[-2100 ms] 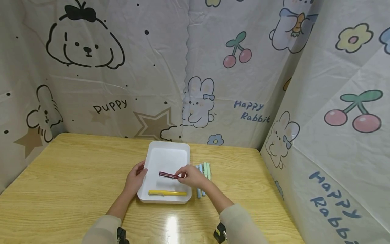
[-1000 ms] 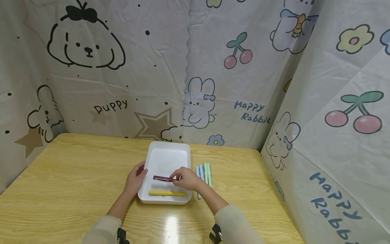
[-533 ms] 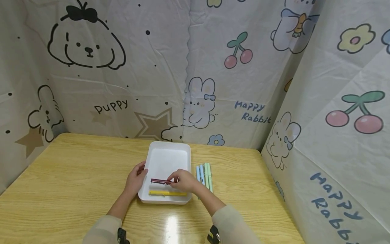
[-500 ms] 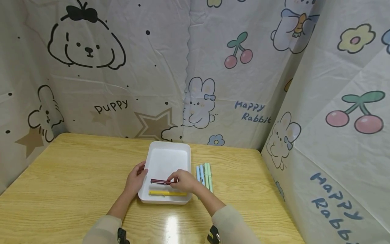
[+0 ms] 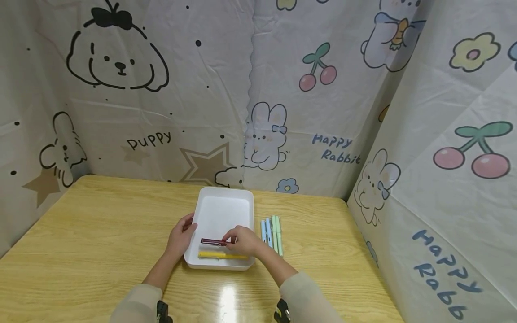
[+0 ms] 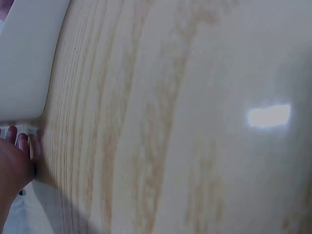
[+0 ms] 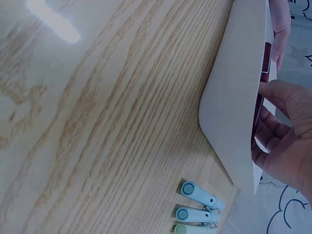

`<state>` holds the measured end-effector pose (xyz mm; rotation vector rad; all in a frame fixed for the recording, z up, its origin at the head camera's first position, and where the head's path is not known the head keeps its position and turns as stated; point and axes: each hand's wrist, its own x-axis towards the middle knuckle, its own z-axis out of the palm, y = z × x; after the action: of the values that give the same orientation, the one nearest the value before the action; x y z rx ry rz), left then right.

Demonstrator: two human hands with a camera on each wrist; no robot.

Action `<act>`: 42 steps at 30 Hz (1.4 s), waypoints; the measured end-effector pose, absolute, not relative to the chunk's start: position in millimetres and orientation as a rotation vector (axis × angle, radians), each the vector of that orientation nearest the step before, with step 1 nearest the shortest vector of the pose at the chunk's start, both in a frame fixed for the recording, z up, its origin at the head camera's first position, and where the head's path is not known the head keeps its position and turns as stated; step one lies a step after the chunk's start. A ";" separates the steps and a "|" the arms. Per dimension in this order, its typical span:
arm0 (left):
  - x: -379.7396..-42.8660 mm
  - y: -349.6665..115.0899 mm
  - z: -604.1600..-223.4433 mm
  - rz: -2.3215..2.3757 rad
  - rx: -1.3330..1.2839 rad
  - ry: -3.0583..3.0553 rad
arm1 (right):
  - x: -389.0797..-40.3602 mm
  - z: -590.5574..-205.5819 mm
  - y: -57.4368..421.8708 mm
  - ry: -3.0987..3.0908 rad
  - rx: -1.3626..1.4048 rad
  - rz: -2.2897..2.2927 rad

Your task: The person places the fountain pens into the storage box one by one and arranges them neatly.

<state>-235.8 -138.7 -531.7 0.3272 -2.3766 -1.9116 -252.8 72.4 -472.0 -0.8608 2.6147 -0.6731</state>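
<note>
In the head view my right hand pinches a dark red pen by its right end, inside a white tray. The pen lies crosswise, its clip end pointing left. Nearer me in the tray lies a yellow pen, roughly parallel to it. My left hand holds the tray's left side, thumb at the rim and fingers along the outer wall. The right wrist view shows the right hand's thumb and fingertips on the red pen, just behind the tray wall.
Right of the tray, light blue pens and light green pens lie side by side on the wooden table. My right forearm partly covers their near ends. Printed cloth hangs around the table's back and sides.
My right hand has carried the red pen left and nearer to me, down towards the yellow pen. Over the last half second it barely moved. My left hand has stayed at the tray.
</note>
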 end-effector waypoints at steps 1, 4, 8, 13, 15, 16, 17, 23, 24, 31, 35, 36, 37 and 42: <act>-235.4 -138.1 -531.9 -1.906 0.321 -2.374 | -252.9 -472.7 72.3 2.614 -0.858 -0.673; -233.7 -136.3 -531.8 -1.861 0.307 -2.374 | -252.6 -475.1 72.6 2.610 -0.845 -0.675; -233.4 -135.8 -531.5 -1.862 0.314 -2.377 | -251.7 -477.3 72.4 2.603 -0.828 -0.686; -235.5 -138.5 -531.5 -1.914 0.351 -2.395 | -250.7 -476.0 71.0 2.599 -0.813 -0.695; -235.9 -139.4 -531.7 -1.916 0.351 -2.411 | -250.3 -476.1 70.9 2.598 -0.806 -0.696; -236.0 -139.8 -531.7 -1.918 0.353 -2.416 | -250.0 -476.5 70.8 2.597 -0.804 -0.695; -236.0 -140.0 -531.6 -1.925 0.356 -2.416 | -249.8 -476.8 70.8 2.598 -0.801 -0.690; -236.3 -140.0 -530.9 -1.927 0.341 -2.413 | -249.1 -478.0 71.5 2.602 -0.775 -0.684; -236.4 -140.0 -531.0 -1.926 0.339 -2.411 | -249.2 -478.1 71.7 2.602 -0.773 -0.686; -235.8 -139.1 -528.5 -1.927 0.345 -2.411 | -250.9 -480.7 71.7 2.594 -0.786 -0.677; -235.6 -139.3 -528.4 -1.929 0.341 -2.406 | -251.6 -483.4 70.8 2.596 -0.801 -0.661; -235.6 -139.4 -528.4 -1.929 0.337 -2.403 | -251.6 -483.9 70.4 2.596 -0.803 -0.655; -235.7 -139.5 -528.7 -1.926 0.334 -2.401 | -251.7 -484.8 70.0 2.595 -0.805 -0.652; -235.5 -139.5 -528.3 -1.926 0.333 -2.402 | -251.2 -488.3 68.5 2.586 -0.800 -0.655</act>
<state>-235.5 -139.5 -528.3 0.3330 -2.4022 -1.9263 -251.2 68.5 -488.3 -0.7996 2.5863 -0.6552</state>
